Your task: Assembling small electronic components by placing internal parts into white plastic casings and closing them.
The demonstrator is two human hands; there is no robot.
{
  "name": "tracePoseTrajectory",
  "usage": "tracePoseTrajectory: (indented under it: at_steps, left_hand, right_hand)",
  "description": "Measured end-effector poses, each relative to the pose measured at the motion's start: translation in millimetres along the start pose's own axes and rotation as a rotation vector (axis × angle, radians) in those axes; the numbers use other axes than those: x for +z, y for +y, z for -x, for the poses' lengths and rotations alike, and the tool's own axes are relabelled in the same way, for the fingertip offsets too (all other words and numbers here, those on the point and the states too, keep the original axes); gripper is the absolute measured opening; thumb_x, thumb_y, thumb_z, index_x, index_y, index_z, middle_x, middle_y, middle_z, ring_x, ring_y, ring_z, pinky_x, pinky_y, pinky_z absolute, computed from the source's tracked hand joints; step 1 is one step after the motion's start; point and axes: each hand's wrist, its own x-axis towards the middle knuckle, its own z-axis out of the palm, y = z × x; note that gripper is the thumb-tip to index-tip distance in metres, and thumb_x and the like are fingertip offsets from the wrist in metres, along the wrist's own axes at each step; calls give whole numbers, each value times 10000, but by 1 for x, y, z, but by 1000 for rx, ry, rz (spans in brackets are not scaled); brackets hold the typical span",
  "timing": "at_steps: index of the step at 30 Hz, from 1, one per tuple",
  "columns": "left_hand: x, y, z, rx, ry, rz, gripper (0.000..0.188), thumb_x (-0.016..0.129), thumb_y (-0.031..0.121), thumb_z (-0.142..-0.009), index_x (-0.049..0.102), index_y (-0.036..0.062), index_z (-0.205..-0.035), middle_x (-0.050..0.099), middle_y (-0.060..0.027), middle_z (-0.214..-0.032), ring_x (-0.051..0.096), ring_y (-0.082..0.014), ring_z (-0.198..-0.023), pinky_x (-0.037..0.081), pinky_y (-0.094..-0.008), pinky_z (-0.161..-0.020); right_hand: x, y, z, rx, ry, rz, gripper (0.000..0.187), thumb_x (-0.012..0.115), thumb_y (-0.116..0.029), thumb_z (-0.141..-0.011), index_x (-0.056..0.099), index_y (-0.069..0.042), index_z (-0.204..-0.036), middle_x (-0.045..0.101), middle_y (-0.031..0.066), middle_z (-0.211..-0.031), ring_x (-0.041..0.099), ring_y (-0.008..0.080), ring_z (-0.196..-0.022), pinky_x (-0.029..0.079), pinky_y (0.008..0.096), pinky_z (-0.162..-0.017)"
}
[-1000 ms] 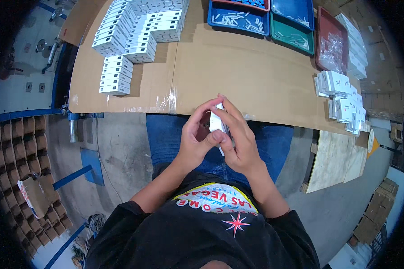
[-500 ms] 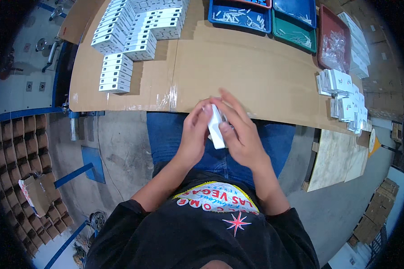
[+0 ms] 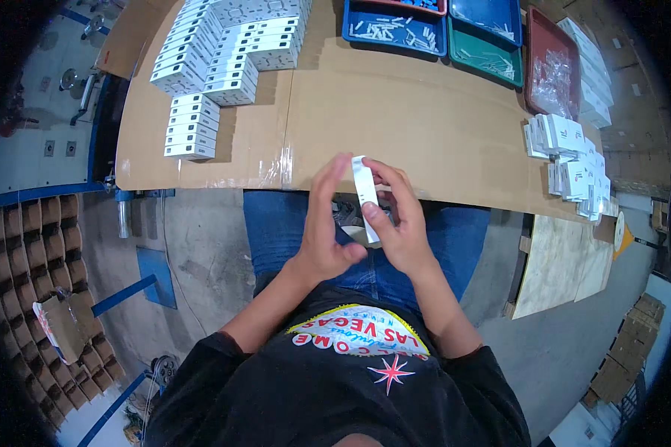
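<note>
A slim white box [image 3: 364,192] stands on edge between my hands, just in front of the table's near edge. My right hand [image 3: 404,227] grips it, thumb on the near side and fingers behind. To the left of the box, my left hand [image 3: 322,227] is open, thumb spread toward me and fingers pointing up; it seems to be off the box. The box's far face is hidden from view.
On the cardboard-covered table [image 3: 365,119], stacked white boxes [image 3: 231,74] stand at the left. Farther right are a blue tray [image 3: 350,36] of small white pieces, a green tray [image 3: 462,74], a dark red tray [image 3: 533,59] with clear plastic, and white boxes [image 3: 566,134] in piles.
My left hand has come away from the white box and opened. The box has turned so its narrow side faces up, and my right hand keeps hold of it.
</note>
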Motion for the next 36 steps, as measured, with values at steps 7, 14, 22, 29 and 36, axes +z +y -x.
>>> tracePoseTrajectory:
  at_steps: [7,14,22,29,36]
  left_hand:
    - [16,-15,2,346,158,-141,1094,495,840,-861,437,-92,-1432,489,-295,-1387,513,-414,-1280,407,-493,-1096]
    - [8,-11,-4,362,76,-94,874,507,700,-943,513,-73,-1350,555,-268,-1303,557,-406,-1222,436,-486,-1062]
    - [5,8,-17,356,-18,-213,785,555,641,-923,579,-63,-1271,607,-237,-1240,579,-379,-1137,457,-468,-995]
    - [14,-1,-9,296,145,-99,906,384,774,-929,638,-74,-1121,639,-205,-1106,613,-352,-1072,472,-459,-969]
    - [12,-6,-8,393,174,-84,685,540,578,-866,641,-56,-1104,627,-198,-1074,603,-360,-1030,499,-456,-928]
  right_hand:
    - [26,-10,6,194,53,-201,512,662,-241,-989,497,-10,-1416,621,158,-1246,639,240,-1099,515,357,-944]
    - [26,-16,3,243,108,-317,348,529,-209,-1067,476,-11,-1347,646,156,-1141,642,215,-1021,511,341,-894]
    - [21,-14,5,212,74,-120,314,413,-217,-1092,524,19,-1266,640,202,-1060,652,277,-957,504,365,-861]
    - [28,-19,6,184,98,-53,339,396,-220,-1089,535,29,-1272,658,261,-1096,676,392,-1009,509,417,-880]
    - [30,-20,6,105,96,7,381,358,-245,-1093,530,33,-1288,653,287,-1116,668,456,-1026,514,452,-895]
